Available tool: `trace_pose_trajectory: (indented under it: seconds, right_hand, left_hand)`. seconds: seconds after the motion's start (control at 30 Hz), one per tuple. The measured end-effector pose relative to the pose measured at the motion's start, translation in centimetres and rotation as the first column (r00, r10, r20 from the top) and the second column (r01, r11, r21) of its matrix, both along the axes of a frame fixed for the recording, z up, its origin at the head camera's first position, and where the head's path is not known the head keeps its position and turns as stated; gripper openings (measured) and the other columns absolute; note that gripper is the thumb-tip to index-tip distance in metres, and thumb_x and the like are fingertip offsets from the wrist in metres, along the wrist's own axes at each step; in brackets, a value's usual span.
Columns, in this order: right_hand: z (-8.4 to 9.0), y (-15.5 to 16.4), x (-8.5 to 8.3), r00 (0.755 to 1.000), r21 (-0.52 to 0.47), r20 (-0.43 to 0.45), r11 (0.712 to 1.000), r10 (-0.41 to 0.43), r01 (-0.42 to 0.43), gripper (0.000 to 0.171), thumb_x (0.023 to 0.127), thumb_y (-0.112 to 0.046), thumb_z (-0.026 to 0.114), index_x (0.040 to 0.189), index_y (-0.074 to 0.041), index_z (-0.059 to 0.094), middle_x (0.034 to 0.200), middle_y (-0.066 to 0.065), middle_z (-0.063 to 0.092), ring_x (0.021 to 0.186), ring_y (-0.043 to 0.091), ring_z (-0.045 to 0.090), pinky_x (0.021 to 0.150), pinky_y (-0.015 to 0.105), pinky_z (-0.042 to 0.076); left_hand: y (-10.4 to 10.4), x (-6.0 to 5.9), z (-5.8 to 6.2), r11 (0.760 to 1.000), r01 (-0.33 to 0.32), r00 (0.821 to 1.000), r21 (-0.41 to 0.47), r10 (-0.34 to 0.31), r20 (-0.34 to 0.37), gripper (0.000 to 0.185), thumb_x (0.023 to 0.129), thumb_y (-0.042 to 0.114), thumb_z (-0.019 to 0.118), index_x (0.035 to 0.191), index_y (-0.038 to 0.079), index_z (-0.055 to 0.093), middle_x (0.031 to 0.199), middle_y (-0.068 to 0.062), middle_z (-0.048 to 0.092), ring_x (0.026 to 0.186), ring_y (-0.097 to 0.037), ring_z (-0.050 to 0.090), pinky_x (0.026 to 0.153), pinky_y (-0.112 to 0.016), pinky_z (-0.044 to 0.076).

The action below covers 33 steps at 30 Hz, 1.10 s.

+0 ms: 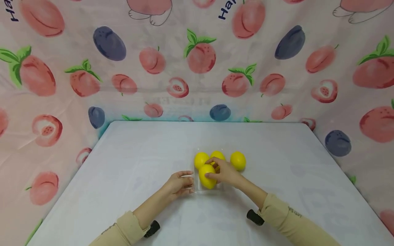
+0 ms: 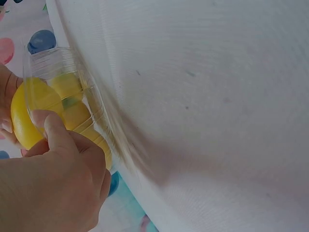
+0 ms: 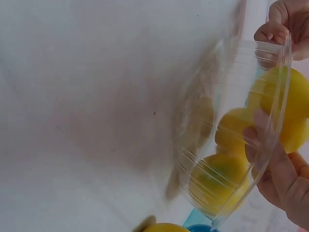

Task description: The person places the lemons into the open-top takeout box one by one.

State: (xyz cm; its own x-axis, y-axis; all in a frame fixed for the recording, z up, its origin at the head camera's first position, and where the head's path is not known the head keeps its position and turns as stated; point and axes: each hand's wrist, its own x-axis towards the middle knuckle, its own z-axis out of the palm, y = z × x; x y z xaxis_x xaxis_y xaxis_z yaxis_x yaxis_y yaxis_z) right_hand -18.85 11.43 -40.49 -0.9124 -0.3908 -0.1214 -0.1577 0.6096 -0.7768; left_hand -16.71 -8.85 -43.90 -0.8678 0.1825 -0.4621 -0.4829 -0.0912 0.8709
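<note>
A yellow lemon (image 1: 207, 176) is in my right hand (image 1: 226, 173), with thumb and fingers around it, over the near part of a clear plastic box (image 1: 197, 188). At the box's left side, my left hand (image 1: 178, 184) grips the wall. The left wrist view shows the left thumb (image 2: 48, 121) at the rim, close to the held lemon (image 2: 24, 113). Inside, at the far end, lie a lemon (image 1: 200, 159) on the left and another lemon (image 1: 218, 155) partly hidden by the right fingers. Through the clear wall, the right wrist view shows a lemon (image 3: 219, 181) low in the box.
Just right of the box, a single lemon (image 1: 238, 161) lies on the white table (image 1: 147, 147). Black wrist devices show under the left sleeve (image 1: 152, 229) and the right sleeve (image 1: 277, 208). A fruit-print cloth (image 1: 197, 85) hangs behind the table's far edge.
</note>
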Motion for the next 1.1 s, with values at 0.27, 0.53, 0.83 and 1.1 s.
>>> trace_pose_trajectory:
  seconds: [0.27,0.53,0.83,1.1]
  right_hand:
    - [-0.5,-0.6,0.1,0.999,0.016,-0.042,1.000,-0.014,0.015,0.039,0.083,-0.023,0.072,0.116,-0.007,0.057,0.105,0.013,0.062,0.083,0.019,0.053,0.067,0.025,0.052]
    - [-1.0,-1.3,0.2,0.994,0.093,-0.109,0.996,0.017,-0.007,0.030,0.081,-0.015,0.073,0.105,-0.005,0.058,0.088,0.007,0.059,0.071,0.014,0.051,0.061,0.022,0.048]
    - [-0.8,-2.0,-0.2,0.986,0.187,-0.162,0.982,0.044,-0.013,0.026,0.082,-0.019,0.072,0.098,-0.002,0.062,0.083,0.004,0.062,0.072,0.013,0.052,0.066,0.026,0.048]
    - [-0.4,-1.7,-0.2,0.995,0.169,-0.097,0.986,0.016,0.000,0.025,0.081,-0.021,0.074,0.092,-0.006,0.057,0.087,0.004,0.064,0.074,0.014,0.055,0.069,0.027,0.052]
  left_hand:
    - [-0.1,0.0,0.1,1.000,0.008,1.000,0.015,-0.008,-0.002,0.038,0.090,-0.004,0.053,0.128,-0.005,0.045,0.083,0.000,0.056,0.071,-0.011,0.054,0.061,-0.021,0.056]
    - [0.0,-0.2,0.1,1.000,0.018,1.000,0.015,-0.018,-0.002,0.038,0.090,-0.004,0.054,0.127,-0.005,0.045,0.083,0.000,0.055,0.071,-0.011,0.054,0.060,-0.021,0.056]
    - [0.1,-0.4,0.0,1.000,0.012,1.000,0.016,-0.012,0.000,0.038,0.090,-0.003,0.055,0.127,-0.004,0.045,0.083,0.000,0.055,0.070,-0.010,0.055,0.060,-0.021,0.056]
    - [0.0,-0.1,-0.1,1.000,0.017,1.000,0.008,-0.018,0.018,0.039,0.090,-0.003,0.054,0.128,-0.004,0.045,0.084,0.001,0.056,0.071,-0.010,0.055,0.060,-0.021,0.056]
